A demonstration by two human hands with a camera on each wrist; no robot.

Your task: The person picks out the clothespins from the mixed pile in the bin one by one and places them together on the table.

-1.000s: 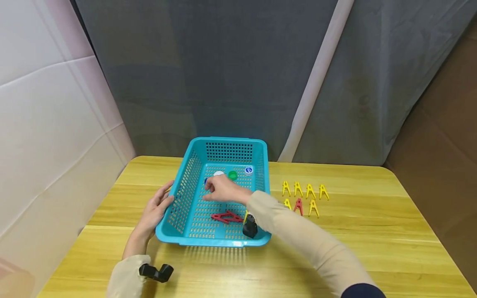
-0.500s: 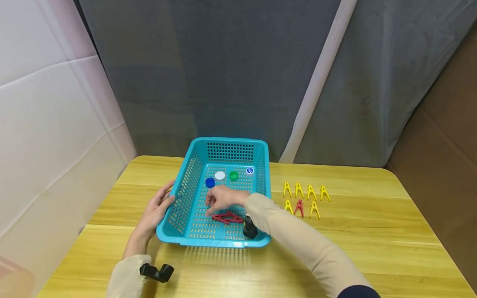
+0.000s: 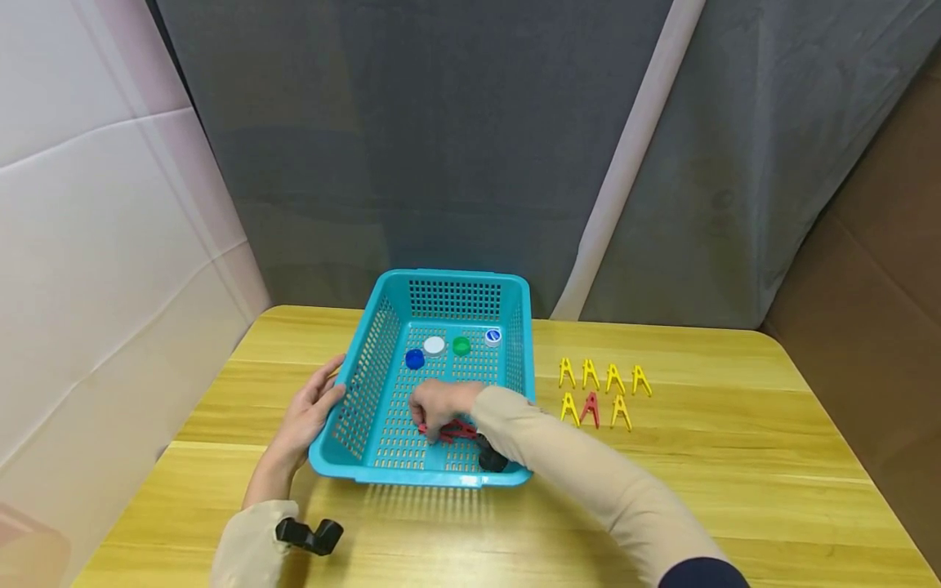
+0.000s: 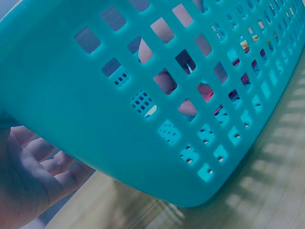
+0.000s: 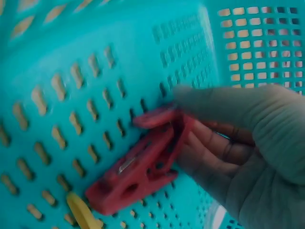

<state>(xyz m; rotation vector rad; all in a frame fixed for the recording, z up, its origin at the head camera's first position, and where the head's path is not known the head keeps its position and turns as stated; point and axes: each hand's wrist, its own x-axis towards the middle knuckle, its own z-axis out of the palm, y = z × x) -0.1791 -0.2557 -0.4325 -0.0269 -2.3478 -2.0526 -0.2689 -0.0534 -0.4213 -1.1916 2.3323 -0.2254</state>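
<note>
Nearest me, a black plastic camera mount [image 3: 309, 537] sits on my beige left cuff [image 3: 250, 543]. Beyond it stands the turquoise, perforated plastic basket [image 3: 397, 474], and low in its near half lie overlapping red plastic clothespins [image 5: 116, 191]. My right hand [image 3: 439, 402] is down among them, thumb and fingers pinching red plastic at one end (they overlap, so I can't tell how much I have hold of). A yellow plastic piece [image 5: 82, 212] lies just beside the red. My left hand [image 3: 303, 416], well apart from the right, rests its loose fingers against the basket's outer left wall. Right of the basket, on the wood-grain surface [image 3: 735, 465], one red clothespin [image 3: 590, 410] stands between two yellow ones, with four yellow clothespins [image 3: 613, 377] in a row behind. Farther inside the basket sit round caps: blue [image 3: 415, 359], white [image 3: 434, 346], green [image 3: 461, 346] and blue-and-white [image 3: 492, 336]. Grey cloth [image 3: 441, 147] hangs behind everything.
</note>
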